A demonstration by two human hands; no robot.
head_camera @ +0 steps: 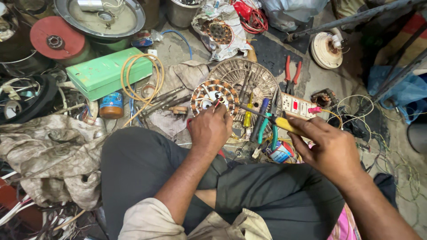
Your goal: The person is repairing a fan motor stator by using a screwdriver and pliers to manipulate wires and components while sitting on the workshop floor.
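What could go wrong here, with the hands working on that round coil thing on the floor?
The pointed tool in the right hand aims at the left hand pinching wires on the copper-wound coil ring; a slip might jab fingers or nick windings. Loose wires lie near the switch board and could snag.

Your left hand and right hand are bare, with no gloves, rings or watch showing. Both forearms are uncovered behind the fingers. Further back from the fingers, pale beige sleeves sit bunched above the elbows. Below the fingers, your legs are in dark grey trousers, creased at the knees.
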